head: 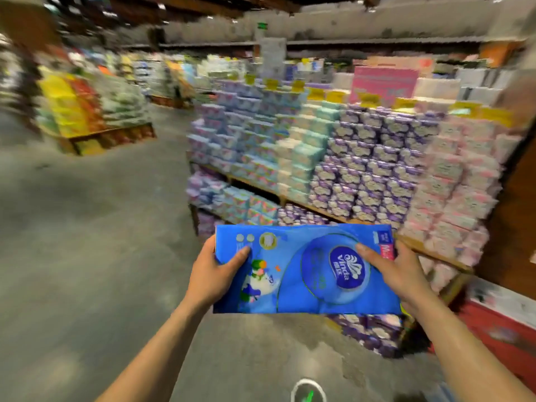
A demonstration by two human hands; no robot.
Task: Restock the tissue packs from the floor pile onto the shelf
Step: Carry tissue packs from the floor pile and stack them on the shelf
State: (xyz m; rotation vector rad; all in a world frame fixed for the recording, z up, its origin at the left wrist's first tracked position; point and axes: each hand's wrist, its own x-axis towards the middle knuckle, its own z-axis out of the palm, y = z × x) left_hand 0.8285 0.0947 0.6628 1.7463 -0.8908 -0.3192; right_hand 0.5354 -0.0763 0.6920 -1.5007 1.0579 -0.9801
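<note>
you're holding a blue tissue pack (pixel 304 271) flat in front of you, out over the floor and just short of the shelf (pixel 316 208). your left hand (pixel 211 274) is gripping its left end with the thumb lying on top, and your right hand (pixel 400 274) is gripping the right end the same way, thumb across the printed face.

you're standing on a grey concrete floor (pixel 87 227), mottled and a bit scuffed. the shelf is running along your right side on wooden boards, crammed in colour blocks: light blue packs (pixel 232 134) at the far end, pale green packs (pixel 307 146), then purple packs (pixel 371 169), then pink packs (pixel 461 181) nearest you. yellow price tags (pixel 368 98) are sitting along the top, with a pink sign (pixel 383 82) behind them.

down by the foot of the shelf, just past the pack you're holding, a floor pile (pixel 374 335) of purple packs is sitting on the concrete. across the aisle to your left a low display (pixel 75 111) of yellow and orange goods is showing, too blurred to read. the whole background is smeared, so brand names there aren't legible.
</note>
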